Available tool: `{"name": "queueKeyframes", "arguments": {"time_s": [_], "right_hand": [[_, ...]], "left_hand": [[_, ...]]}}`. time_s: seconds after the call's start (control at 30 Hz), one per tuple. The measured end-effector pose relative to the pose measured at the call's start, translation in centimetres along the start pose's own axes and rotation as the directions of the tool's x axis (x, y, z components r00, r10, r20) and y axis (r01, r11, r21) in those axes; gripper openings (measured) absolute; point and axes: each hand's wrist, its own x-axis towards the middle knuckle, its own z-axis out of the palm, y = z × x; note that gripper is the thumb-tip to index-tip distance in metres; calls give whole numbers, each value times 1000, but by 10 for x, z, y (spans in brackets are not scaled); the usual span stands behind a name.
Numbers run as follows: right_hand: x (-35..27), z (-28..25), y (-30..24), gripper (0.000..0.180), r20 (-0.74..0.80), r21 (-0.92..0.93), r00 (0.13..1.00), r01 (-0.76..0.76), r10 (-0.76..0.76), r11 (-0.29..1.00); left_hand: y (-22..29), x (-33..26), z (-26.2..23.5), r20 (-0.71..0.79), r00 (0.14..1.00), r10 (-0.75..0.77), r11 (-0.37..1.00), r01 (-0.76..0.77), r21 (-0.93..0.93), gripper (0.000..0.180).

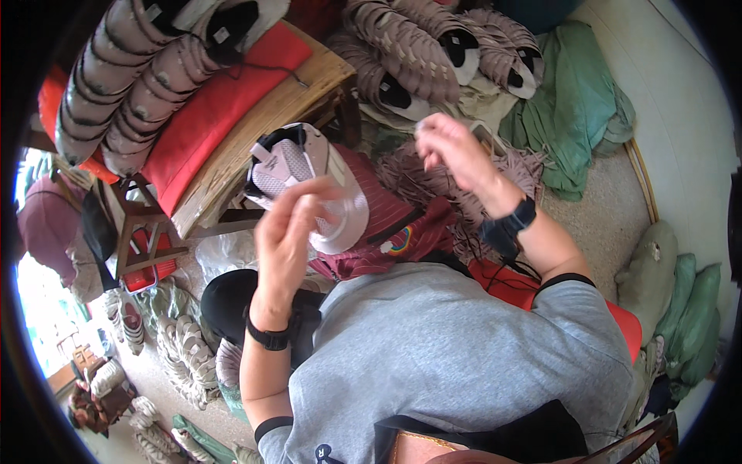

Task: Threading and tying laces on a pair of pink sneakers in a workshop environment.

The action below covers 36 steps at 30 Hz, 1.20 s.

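Note:
A pale pinkish-white shoe upper [352,205] with mesh parts and a black-edged collar rests on the maroon striped cloth [386,185] over my lap. My left hand [290,228] is in front of the upper's near side, its fingers bent together and slightly blurred. Whether it touches the upper, I cannot tell. Raised to the right, apart from the upper, my right hand [456,151] has its fingers curled closed. A small pale glint shows at its fingertips; what it is cannot be made out.
Stacked shoe uppers [127,85] lie on a red cover [232,108] over a wooden bench [313,81] at the upper left. More nested uppers [417,54] are piled at the far side, beside green sacks [568,108]. Bundled uppers [185,359] lie on the floor at left.

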Motion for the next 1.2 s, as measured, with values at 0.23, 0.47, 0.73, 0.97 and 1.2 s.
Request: {"name": "queueKeyframes", "arguments": {"time_s": [0.23, 0.47, 0.73, 0.97, 1.2], "right_hand": [[-48, 109, -41, 6, 655, -254, 753, 300, -65, 920], [-31, 122, -47, 32, 754, 1, 656, -56, 36, 998], [41, 79, -51, 18, 396, 675, 868, -497, 300, 546], [138, -80, -66, 12, 41, 682, 955, -242, 294, 690], [172, -169, -105, 14, -371, 404, 928, 130, 33, 905]], "left_hand": [[-1, -7, 10, 181, 973, -146, 730, 229, -644, 47], [-3, -33, -25, 202, 979, 10, 735, 130, -665, 26], [5, -41, -17, 259, 961, -97, 921, 186, -342, 25], [-17, -45, -21, 447, 877, -177, 947, 276, -167, 22], [-20, -40, -17, 565, 780, -270, 954, 296, 47, 23]]}}
